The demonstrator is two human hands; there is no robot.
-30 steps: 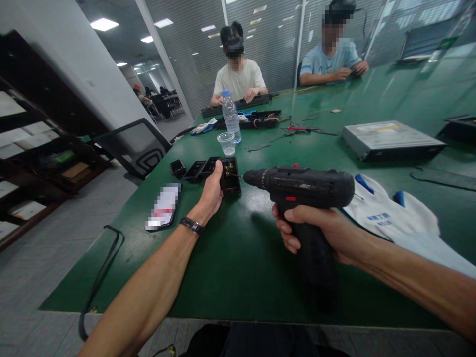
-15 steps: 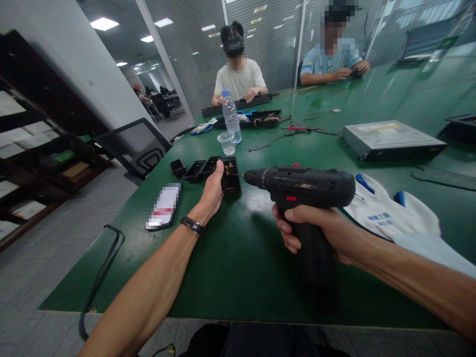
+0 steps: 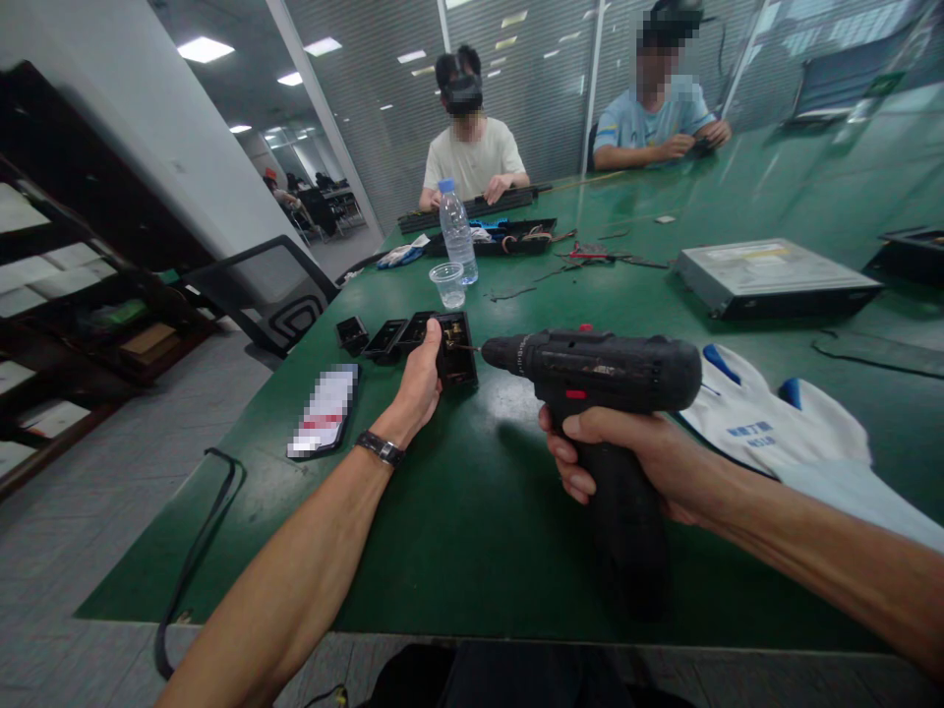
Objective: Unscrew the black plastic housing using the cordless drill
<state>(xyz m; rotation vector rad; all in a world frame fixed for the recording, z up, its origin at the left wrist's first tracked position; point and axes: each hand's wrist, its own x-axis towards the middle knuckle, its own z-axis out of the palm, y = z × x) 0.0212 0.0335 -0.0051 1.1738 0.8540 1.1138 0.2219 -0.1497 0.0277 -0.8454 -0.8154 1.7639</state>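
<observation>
My right hand point(image 3: 619, 452) is wrapped round the grip of a black cordless drill point(image 3: 590, 369) with red buttons. The drill lies level and its thin bit points left. In my left hand point(image 3: 422, 379) is a small black open box point(image 3: 461, 364) with brass-coloured parts inside, the thumb on top and the other fingers mostly hidden. The bit's tip reaches the box's open side; whether it touches a part inside I cannot tell. Just behind my left hand sit more small black boxes point(image 3: 384, 339). A phone point(image 3: 324, 411) lies left of my wrist.
On the green table point(image 3: 457, 551) stand a plastic cup point(image 3: 447, 285) and a water bottle point(image 3: 458, 236). White gloves point(image 3: 782, 423) and a metal disc drive point(image 3: 778, 275) lie to the right. Beyond are a black tray point(image 3: 516, 239) with wires and two people seated.
Almost nothing differs. Both hands, the drill and the box keep their places, apart from a very slight shift of the whole view.
</observation>
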